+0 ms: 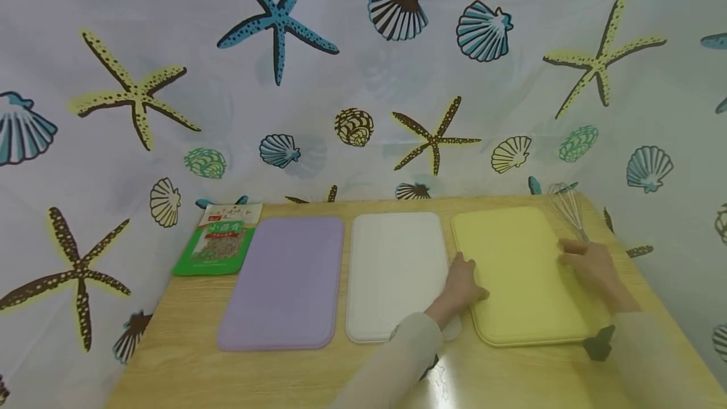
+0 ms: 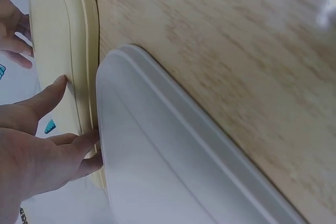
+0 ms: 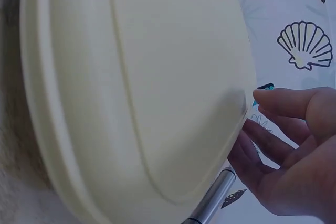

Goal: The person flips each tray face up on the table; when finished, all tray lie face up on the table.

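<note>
A yellow rectangular plastic tray (image 1: 511, 283) with rounded corners and a stepped rim lies at the right of the table. My left hand (image 1: 461, 284) holds its left edge, the thumb on the flat top and the fingers down at the rim, between it and the white tray (image 1: 394, 270). At the opposite edge, my right hand (image 1: 593, 267) touches the yellow tray with relaxed fingertips, its thumb apart from the other fingers. Close by that hand lies a whisk (image 1: 570, 210); its metal handle (image 3: 212, 198) shows beside the tray in the right wrist view.
A purple tray (image 1: 284, 283) lies left of the white one. Beyond it, a green and white seasoning packet (image 1: 218, 242) lies near the table's left edge. Cloth printed with shells and starfish (image 1: 278, 14) hangs behind the wooden table (image 1: 255, 377) and along its sides.
</note>
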A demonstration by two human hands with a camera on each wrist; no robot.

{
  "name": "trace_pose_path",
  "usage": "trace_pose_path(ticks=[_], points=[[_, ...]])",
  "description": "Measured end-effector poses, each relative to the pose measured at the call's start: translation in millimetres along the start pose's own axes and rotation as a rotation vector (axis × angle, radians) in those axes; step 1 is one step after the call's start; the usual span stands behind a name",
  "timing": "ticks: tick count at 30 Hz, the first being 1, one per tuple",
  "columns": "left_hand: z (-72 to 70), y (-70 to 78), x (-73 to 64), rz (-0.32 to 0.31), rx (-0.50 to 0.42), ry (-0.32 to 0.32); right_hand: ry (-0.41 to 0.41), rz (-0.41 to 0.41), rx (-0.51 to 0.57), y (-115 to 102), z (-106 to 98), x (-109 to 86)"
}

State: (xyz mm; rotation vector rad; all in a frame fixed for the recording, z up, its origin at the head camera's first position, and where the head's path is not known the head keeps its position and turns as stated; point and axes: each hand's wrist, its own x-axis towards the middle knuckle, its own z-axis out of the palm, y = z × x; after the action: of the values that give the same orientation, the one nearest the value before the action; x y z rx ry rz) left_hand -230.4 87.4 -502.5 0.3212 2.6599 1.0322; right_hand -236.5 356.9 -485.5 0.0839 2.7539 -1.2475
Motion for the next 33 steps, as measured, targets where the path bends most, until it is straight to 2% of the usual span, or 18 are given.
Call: trace_pose_path(ticks=[3,6,11,15,18,22,25,33], points=[[0.3,-2.3,0.1,0.010,-0.016,-0.007,0.018,-0.031,0.017,2.0,-5.6,1.1],[-0.6,-2.8,2.0,0.022,-0.005,-0.013,0.014,-0.049,0.084,4.1,-12.8,3.0],[-4.3,-2.9,2.8,0.009,-0.010,-0.042,-0.021,-0.019,0.163,4.1,-24.3,5.6],[-8.8,-2.7,1.4,0.014,-0.033,-0.059,-0.034,-0.017,0.177,1.5,-32.7,7.8],[-11.1,-3.4,1.3,0.021,-0.040,-0.064,-0.041,-0.029,0.228,-0.6,-38.5,7.6],[-12.1,-6.0,4.8,0.027,-0.029,-0.064,-0.064,0.001,0.284,-8.1,-45.1,7.5],[-12.1,-8.5,7.1,0.023,-0.040,-0.061,-0.110,0.036,0.275,-13.2,-49.7,9.8],[-13.1,-12.8,5.9,0.033,-0.134,-0.039,-0.204,0.026,0.221,-19.3,-61.6,12.7]])
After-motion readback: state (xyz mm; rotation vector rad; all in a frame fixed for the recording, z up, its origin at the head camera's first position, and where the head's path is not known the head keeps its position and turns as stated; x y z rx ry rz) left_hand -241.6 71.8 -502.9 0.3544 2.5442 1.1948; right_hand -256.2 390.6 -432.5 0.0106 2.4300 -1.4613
